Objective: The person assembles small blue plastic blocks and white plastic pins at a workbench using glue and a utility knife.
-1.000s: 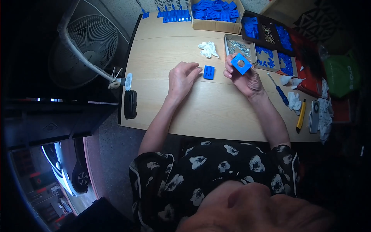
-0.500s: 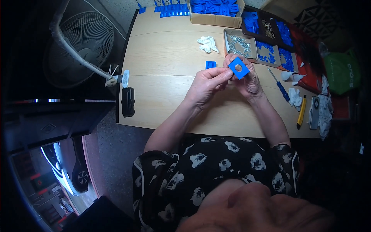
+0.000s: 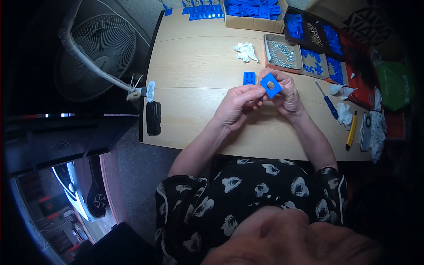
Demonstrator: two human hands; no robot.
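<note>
Between my two hands, above the table, is a flat blue square plastic plate with a round hole in it. My left hand pinches its left corner between thumb and fingers. Around the plate's far and right side my right hand is closed, most of its fingers behind the plate. A second blue plastic piece, rectangular with small cut-outs, lies on the table just beyond my hands. Whether any small part sits between my fingers is hidden.
At the back stand a cardboard box of blue parts and a tray of small metal pieces. Bins of blue bits are at right, with a screwdriver and a yellow cutter. A black case lies left; crumpled white material lies beyond my hands.
The whole view has shifted slightly, so the table appears a little further right and lower. Both hands keep their hold on the blue plate, and more of the second blue piece shows.
</note>
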